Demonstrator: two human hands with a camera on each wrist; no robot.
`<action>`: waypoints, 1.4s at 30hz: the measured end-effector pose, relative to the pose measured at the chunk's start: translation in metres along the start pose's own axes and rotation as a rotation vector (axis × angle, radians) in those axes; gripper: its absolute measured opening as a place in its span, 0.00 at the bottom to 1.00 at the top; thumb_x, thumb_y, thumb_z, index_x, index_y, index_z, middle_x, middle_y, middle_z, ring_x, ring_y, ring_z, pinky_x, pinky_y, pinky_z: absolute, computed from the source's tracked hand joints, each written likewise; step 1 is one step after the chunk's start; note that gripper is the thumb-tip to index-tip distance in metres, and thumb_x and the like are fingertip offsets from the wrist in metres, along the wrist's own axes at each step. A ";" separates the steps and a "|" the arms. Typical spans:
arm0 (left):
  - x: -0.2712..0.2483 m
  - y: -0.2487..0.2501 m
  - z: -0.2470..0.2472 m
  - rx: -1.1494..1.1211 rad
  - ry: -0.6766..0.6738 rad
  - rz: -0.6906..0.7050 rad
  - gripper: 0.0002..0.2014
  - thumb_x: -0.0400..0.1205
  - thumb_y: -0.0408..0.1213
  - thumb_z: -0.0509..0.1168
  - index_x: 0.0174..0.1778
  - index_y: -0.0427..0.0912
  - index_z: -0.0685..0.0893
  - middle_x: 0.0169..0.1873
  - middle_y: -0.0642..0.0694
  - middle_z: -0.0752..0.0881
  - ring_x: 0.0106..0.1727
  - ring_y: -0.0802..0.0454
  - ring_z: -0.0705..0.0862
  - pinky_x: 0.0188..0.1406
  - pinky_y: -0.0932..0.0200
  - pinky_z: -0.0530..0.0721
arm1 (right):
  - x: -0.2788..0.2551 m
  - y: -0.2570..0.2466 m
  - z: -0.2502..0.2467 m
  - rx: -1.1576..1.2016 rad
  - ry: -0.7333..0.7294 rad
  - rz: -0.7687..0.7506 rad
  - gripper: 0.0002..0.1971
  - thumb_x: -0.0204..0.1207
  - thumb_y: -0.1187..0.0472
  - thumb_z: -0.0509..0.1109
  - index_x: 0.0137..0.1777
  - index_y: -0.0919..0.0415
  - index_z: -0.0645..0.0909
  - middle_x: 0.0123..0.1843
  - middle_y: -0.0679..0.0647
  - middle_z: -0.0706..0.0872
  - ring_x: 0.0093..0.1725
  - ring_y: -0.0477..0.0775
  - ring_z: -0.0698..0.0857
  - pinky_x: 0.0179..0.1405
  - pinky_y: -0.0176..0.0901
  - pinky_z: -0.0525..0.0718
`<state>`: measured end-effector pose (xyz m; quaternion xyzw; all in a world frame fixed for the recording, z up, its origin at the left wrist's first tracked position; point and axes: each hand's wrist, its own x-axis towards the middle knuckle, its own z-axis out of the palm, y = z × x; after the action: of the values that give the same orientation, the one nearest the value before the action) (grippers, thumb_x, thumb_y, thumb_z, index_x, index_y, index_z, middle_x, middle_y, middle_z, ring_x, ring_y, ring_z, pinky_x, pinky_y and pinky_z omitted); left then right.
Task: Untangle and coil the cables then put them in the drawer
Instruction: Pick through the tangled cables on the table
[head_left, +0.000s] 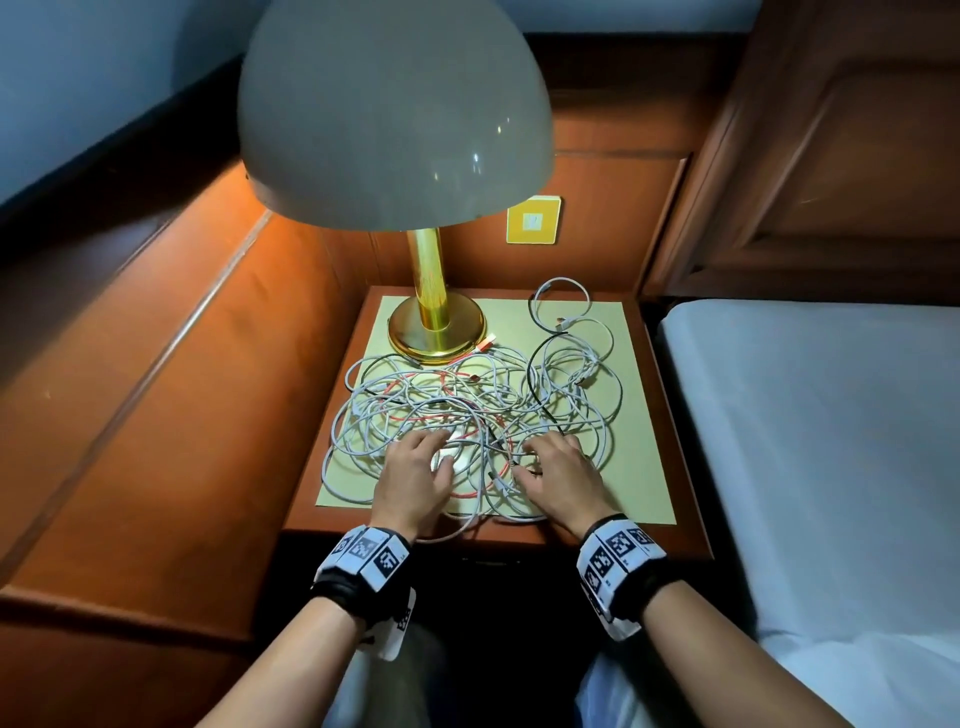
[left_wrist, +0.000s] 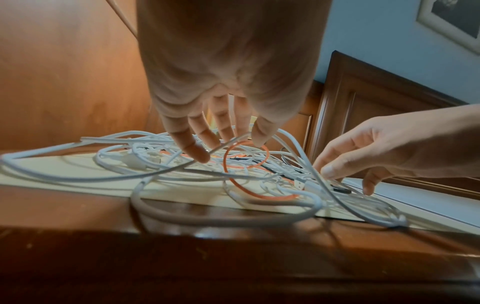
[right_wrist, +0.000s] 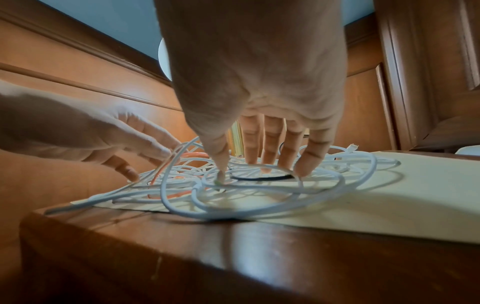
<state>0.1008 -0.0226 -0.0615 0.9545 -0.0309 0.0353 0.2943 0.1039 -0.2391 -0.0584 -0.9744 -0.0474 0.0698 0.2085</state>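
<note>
Both hands (head_left: 415, 480) (head_left: 558, 475), fingers spread, rest on the tangled cables (head_left: 467, 405), which sprawl without one direction.

a bedroom: wooden nightstand (head_left: 670, 415) with brass lamp (head_left: 431, 291) beside a bed (head_left: 810, 441) and panelled headboard (head_left: 841, 171)

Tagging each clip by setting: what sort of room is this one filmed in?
Most likely a bedroom, perhaps a hotel room. A wooden bedside table bearing a brass lamp stands beside a bed with a white sheet and a panelled wooden headboard. The tangled cables lie on the table.
</note>
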 end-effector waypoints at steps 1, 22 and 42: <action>-0.003 0.003 0.001 0.000 0.006 -0.002 0.21 0.85 0.39 0.67 0.75 0.42 0.81 0.65 0.44 0.83 0.69 0.42 0.77 0.70 0.49 0.74 | -0.001 0.000 0.001 -0.015 0.000 -0.001 0.25 0.83 0.42 0.66 0.75 0.54 0.76 0.73 0.52 0.78 0.74 0.56 0.72 0.70 0.56 0.77; 0.028 0.043 -0.004 0.077 0.087 0.140 0.19 0.86 0.44 0.67 0.74 0.51 0.81 0.63 0.45 0.81 0.65 0.45 0.77 0.62 0.50 0.83 | -0.044 -0.016 -0.024 0.590 0.336 -0.186 0.02 0.78 0.62 0.74 0.46 0.58 0.87 0.43 0.47 0.89 0.44 0.45 0.86 0.48 0.39 0.85; 0.030 0.015 0.013 -0.150 0.170 0.085 0.14 0.81 0.37 0.72 0.63 0.41 0.88 0.56 0.45 0.86 0.60 0.48 0.83 0.61 0.65 0.73 | 0.063 -0.039 -0.004 -0.010 -0.048 -0.082 0.18 0.87 0.53 0.65 0.74 0.57 0.79 0.68 0.57 0.78 0.64 0.62 0.82 0.63 0.56 0.82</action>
<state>0.1300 -0.0432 -0.0611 0.9212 -0.0487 0.1263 0.3648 0.1640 -0.1983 -0.0457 -0.9707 -0.0927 0.0841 0.2053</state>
